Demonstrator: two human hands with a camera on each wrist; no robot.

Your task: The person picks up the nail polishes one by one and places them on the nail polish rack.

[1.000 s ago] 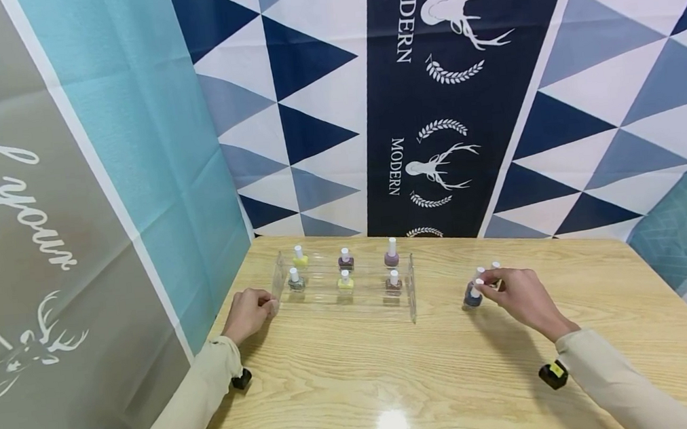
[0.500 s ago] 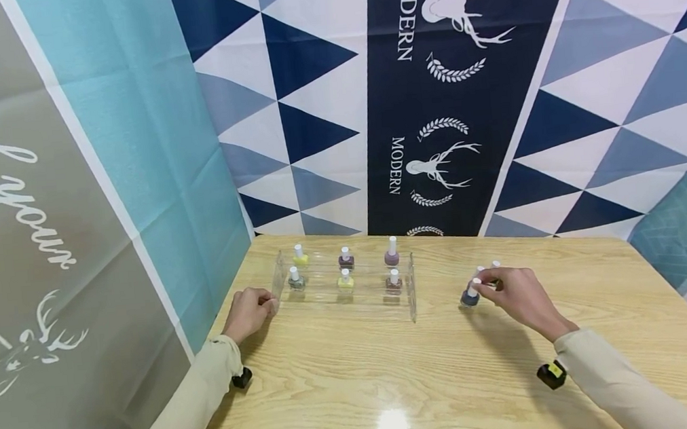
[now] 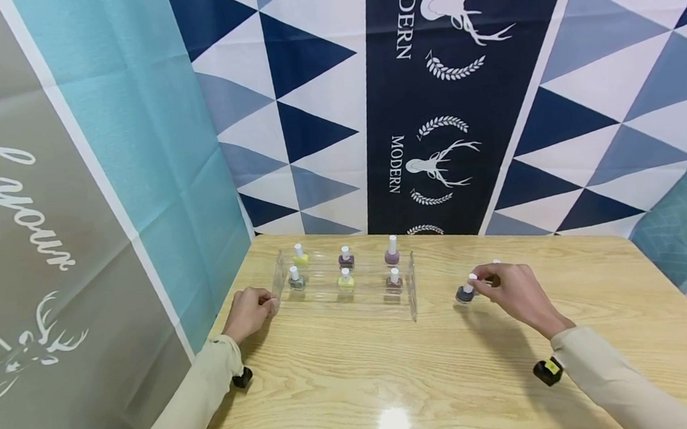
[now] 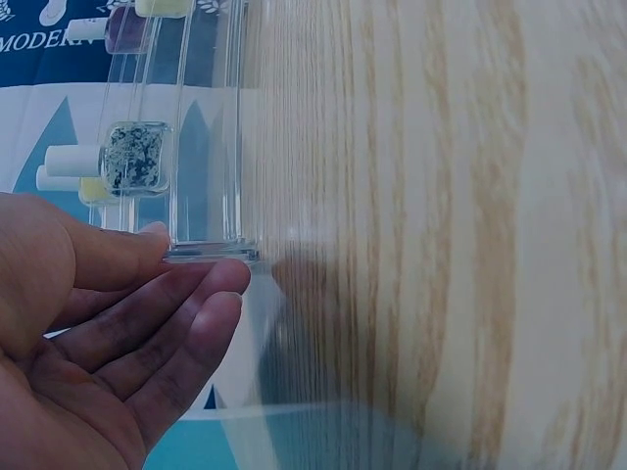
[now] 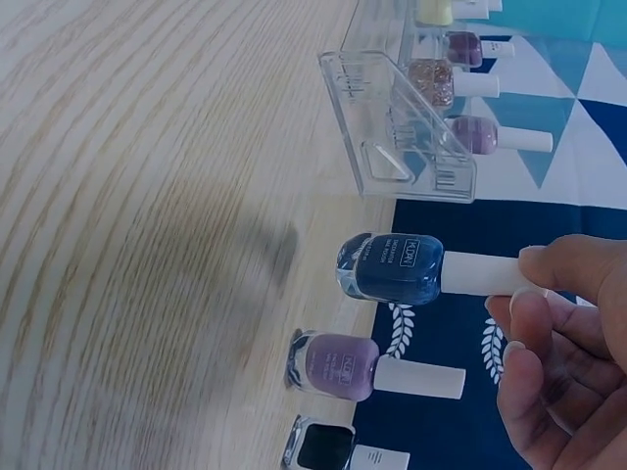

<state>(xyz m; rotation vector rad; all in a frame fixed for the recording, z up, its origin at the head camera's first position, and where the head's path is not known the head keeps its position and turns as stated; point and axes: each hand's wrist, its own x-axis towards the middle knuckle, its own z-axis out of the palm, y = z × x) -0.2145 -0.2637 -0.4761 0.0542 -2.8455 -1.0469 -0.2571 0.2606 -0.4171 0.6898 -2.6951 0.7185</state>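
Observation:
My right hand [image 3: 513, 295] pinches the white cap of a dark blue nail polish bottle [image 5: 397, 267], held tilted and seemingly just above the table. My left hand [image 3: 250, 312] pinches the left end panel of a clear acrylic rack [image 4: 211, 253], thumb on one side and fingers on the other. White-capped nail polish bottles stand on two tiers of the rack: speckled grey [image 3: 297, 283], yellow [image 3: 346, 282] and glittery brown [image 3: 393, 284] in front; yellow [image 3: 301, 260], dark purple [image 3: 345, 262] and mauve [image 3: 391, 258] behind.
A light purple nail polish bottle [image 5: 341, 366] and a black one [image 5: 325, 446] stand on the wooden table [image 3: 333, 379] beside the right hand, mostly hidden by it in the head view. Patterned cloth [image 3: 322, 107] hangs behind the table.
My right hand has moved slightly left with the blue nail polish bottle, away from the other loose bottles and toward the rack. The left hand has stayed on the rack's end panel.

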